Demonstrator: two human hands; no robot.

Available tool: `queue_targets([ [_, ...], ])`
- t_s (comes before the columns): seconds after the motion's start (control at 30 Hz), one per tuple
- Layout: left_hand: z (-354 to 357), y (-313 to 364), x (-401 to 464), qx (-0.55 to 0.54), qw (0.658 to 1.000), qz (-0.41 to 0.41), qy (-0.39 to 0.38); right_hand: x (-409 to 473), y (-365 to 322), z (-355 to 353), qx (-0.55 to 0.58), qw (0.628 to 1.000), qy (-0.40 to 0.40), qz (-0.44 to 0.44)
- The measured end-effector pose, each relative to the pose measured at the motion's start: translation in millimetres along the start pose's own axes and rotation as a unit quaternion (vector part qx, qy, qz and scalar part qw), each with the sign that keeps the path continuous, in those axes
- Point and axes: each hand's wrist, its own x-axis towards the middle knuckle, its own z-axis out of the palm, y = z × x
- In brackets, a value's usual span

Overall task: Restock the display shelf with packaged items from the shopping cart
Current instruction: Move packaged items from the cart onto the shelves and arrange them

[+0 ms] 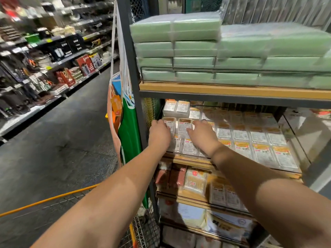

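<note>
Clear packs with orange-and-white labels (258,136) fill the second shelf (180,158) of the display rack in rows. At its left end a twin pack (182,127) lies on top of the front rows. My left hand (159,134) grips this pack's left side and my right hand (203,135) holds its right side, palms down. Another stacked pack (176,108) sits behind it. The shopping cart's wire mesh and orange rim (48,199) show at the bottom left, below my left forearm.
Green wrapped packs (195,45) are stacked high on the top shelf. Lower shelves hold bagged goods (196,179) and boxes (231,224). Hanging bags (123,111) drape the rack's left post. An aisle floor (59,145) runs to the left, along stocked shelves (53,56).
</note>
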Motion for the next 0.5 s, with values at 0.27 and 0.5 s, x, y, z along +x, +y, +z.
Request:
queue_targets([
  [0.27, 14.3, -14.3, -27.4, 0.207, 0.964, 0.167, -0.01, -21.1, 9.4, 17.9, -0.086, 0.983, 0.012, -0.161],
  [0.5, 6.3, -8.2, -15.3, 0.195, 0.969, 0.148, -0.037, -8.6, -6.2, 16.7, -0.137, 0.978, 0.002, -0.156],
])
